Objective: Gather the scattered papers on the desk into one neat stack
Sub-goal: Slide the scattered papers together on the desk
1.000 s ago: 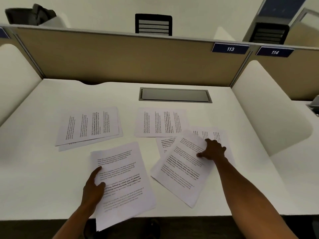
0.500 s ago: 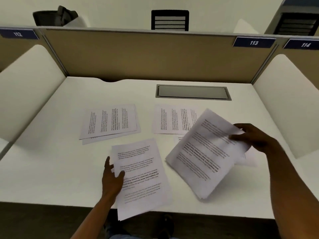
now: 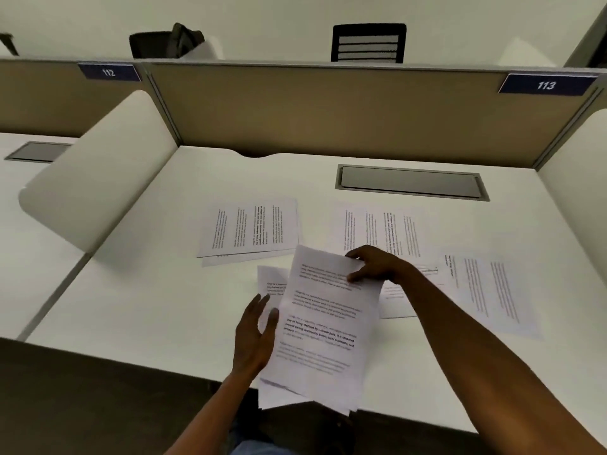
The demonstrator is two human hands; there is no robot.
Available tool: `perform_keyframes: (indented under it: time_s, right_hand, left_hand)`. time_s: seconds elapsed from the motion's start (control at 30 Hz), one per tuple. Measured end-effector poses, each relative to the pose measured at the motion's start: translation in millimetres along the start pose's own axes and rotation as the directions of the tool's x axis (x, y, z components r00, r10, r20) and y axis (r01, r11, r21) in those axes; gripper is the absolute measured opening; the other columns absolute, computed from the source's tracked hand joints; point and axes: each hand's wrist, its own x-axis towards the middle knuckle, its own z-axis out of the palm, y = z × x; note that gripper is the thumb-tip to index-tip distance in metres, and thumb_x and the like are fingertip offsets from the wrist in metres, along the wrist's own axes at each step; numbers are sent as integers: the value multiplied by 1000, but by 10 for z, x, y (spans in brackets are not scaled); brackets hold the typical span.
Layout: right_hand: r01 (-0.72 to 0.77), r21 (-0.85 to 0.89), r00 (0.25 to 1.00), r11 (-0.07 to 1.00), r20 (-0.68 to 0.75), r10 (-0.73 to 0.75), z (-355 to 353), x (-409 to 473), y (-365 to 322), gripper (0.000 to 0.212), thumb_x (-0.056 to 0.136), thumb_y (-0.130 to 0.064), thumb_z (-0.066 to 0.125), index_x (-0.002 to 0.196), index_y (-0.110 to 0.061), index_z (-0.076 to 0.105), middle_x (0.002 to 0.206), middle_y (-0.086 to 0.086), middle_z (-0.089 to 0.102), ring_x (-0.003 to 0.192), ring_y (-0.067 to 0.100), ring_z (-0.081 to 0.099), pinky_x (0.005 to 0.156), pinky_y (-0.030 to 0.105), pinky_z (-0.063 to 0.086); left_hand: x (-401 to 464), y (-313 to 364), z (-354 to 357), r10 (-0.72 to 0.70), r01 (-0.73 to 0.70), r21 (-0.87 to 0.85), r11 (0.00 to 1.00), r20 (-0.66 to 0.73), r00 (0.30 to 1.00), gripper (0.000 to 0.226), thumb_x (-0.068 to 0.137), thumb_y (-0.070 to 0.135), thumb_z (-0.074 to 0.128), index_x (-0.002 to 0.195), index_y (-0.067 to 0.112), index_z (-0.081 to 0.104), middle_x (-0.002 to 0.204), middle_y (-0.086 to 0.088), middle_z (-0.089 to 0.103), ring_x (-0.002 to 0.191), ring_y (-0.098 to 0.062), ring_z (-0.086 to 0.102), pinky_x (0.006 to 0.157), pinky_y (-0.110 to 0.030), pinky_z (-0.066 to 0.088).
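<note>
My right hand point(image 3: 376, 264) pinches the top edge of a bundle of printed sheets point(image 3: 325, 326) and holds it over the sheet near the desk's front edge, whose top left corner point(image 3: 271, 282) peeks out. My left hand point(image 3: 254, 336) rests at the left side of that pile, fingers spread, touching the paper's edge. More printed papers lie flat on the white desk point(image 3: 147, 290): a pair at the left point(image 3: 251, 229), one in the middle point(image 3: 377, 229), one at the right point(image 3: 492, 290), and another partly hidden under my right forearm point(image 3: 394, 300).
A grey cable hatch point(image 3: 410, 182) is set into the desk behind the papers. A tan partition point(image 3: 328, 110) with labels 112 and 113 closes the back. White curved dividers point(image 3: 98, 165) flank both sides. The front edge runs just below the pile.
My right hand carried its lifted sheets leftward and now holds them over the sheet by my left hand. The view has shifted left.
</note>
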Motion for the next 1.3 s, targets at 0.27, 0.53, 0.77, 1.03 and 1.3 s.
perform_keyframes:
  time_s: [0.27, 0.53, 0.77, 1.03, 1.3]
  right_hand:
    - [92, -562, 981, 822, -92, -172, 546, 494, -402, 49, 88, -28, 66, 135, -27, 50, 123, 14, 59, 110, 31, 59, 87, 36, 47]
    - [82, -515, 907, 853, -317, -278, 838, 363, -179, 67, 93, -41, 58, 150, -19, 32, 132, 12, 56, 124, 33, 46, 101, 45, 34]
    - [-99, -53, 761, 994, -648, 41, 1129, -213, 301, 61, 85, -48, 64, 136, -18, 49, 128, 11, 57, 119, 29, 56, 95, 42, 48]
    - [-210, -195, 873, 958, -479, 94, 1717, -638, 376, 63, 84, -61, 56, 123, -12, 56, 119, 7, 54, 112, 23, 51, 83, 34, 49]
    - [-165, -318, 915, 934, -402, 25, 1584, -402, 273, 66, 90, -51, 54, 141, -12, 43, 134, 8, 46, 121, 25, 45, 94, 36, 46]
  left_hand:
    - [-92, -129, 156, 71, -91, 211, 973, 101, 992, 67, 93, 26, 62, 152, 25, 31, 164, -4, 16, 145, -24, 31, 115, -38, 30]
    - [-30, -335, 106, 23, -37, 239, 970, 62, 998, 50, 86, 0, 65, 135, 7, 55, 160, -14, 23, 136, -30, 42, 107, -24, 27]
    - [-18, -444, 92, -13, 4, 133, 991, 61, 998, 57, 80, 2, 72, 134, 11, 56, 155, -10, 31, 130, -31, 48, 110, -43, 43]
    - [-45, -361, 79, -34, 25, 101, 995, 91, 995, 66, 81, 25, 76, 141, 17, 50, 150, -6, 43, 133, -25, 47, 110, -42, 42]
    - [102, -184, 44, -65, 63, 65, 996, 37, 997, 54, 89, 9, 65, 140, 17, 50, 146, -8, 51, 115, -21, 58, 99, -31, 48]
